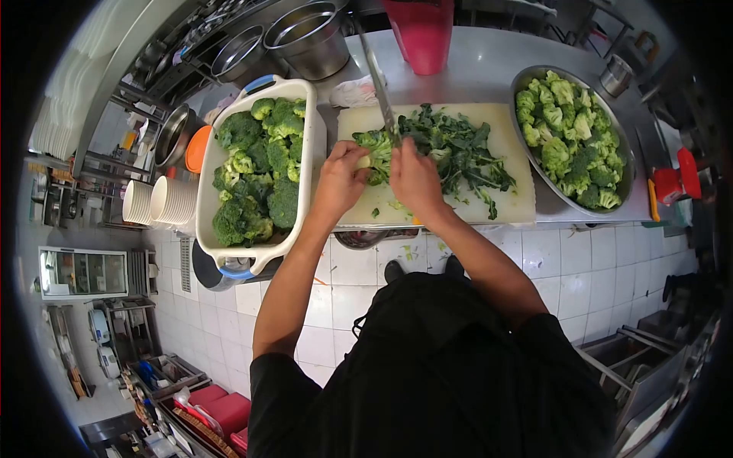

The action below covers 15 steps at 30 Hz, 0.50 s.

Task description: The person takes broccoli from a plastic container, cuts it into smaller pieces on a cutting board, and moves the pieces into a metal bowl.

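My left hand is closed on the pale stem end of a broccoli head over the left part of a white cutting board. Upright in my right hand is a knife, its long blade pointing away from me beside the broccoli. My fingers hide the knife's handle. Cut broccoli leaves lie heaped on the board, right of the knife. To the left, a white tub holds whole broccoli heads. A metal bowl of broccoli florets stands to the right.
Behind the board are a red container, a crumpled cloth and steel pots. Stacked white cups and an orange lid sit left of the tub. A red object lies at the far right. Scraps dot the tiled floor.
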Each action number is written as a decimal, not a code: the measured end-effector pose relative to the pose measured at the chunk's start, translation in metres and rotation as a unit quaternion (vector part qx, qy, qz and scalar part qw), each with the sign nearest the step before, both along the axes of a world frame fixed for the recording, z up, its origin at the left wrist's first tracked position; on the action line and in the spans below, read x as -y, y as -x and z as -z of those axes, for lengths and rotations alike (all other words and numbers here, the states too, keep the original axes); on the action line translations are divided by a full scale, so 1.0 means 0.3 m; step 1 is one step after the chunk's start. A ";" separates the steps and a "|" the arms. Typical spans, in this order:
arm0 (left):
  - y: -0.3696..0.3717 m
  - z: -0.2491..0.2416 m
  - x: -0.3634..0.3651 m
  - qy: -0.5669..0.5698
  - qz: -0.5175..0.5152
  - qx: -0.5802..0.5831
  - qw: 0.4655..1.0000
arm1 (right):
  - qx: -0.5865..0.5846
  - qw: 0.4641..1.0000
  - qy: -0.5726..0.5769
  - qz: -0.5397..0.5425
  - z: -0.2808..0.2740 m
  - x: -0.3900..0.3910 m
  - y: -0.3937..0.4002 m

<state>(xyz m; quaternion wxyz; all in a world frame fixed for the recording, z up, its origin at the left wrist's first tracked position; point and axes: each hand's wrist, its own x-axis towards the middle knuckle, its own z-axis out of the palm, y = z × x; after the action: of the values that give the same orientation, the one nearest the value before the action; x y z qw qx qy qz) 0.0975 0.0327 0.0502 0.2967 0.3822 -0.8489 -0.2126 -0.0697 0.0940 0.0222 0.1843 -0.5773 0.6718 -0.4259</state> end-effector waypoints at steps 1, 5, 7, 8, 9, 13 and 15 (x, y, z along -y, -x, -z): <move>0.000 0.006 -0.002 -0.006 0.001 -0.003 1.000 | -0.017 0.999 -0.044 -0.011 0.048 0.011 -0.011; -0.007 0.002 0.022 -0.014 0.001 0.004 1.000 | -0.004 0.995 -0.093 -0.025 0.095 0.001 -0.024; -0.012 0.007 0.004 -0.022 -0.012 0.014 1.000 | 0.010 0.996 -0.083 -0.017 0.096 -0.018 -0.011; -0.013 0.000 -0.001 -0.024 -0.024 0.015 0.999 | 0.016 0.997 -0.075 -0.012 0.091 -0.019 0.002; -0.014 -0.006 -0.008 -0.025 -0.036 0.017 0.999 | 0.007 0.996 -0.086 0.002 0.091 -0.023 0.014; 0.010 -0.008 -0.055 0.012 -0.154 0.044 0.987 | -0.022 0.995 -0.093 0.040 0.124 -0.042 0.086; 0.007 0.002 -0.033 0.002 -0.166 0.034 0.986 | -0.022 0.994 -0.096 0.048 0.132 -0.052 0.115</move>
<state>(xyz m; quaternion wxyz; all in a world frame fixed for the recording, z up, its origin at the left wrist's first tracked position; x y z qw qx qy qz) 0.0954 0.0425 0.0495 0.2999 0.5240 -0.7837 -0.1459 -0.1042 0.1095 -0.0175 0.2034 -0.5336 0.7401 -0.3552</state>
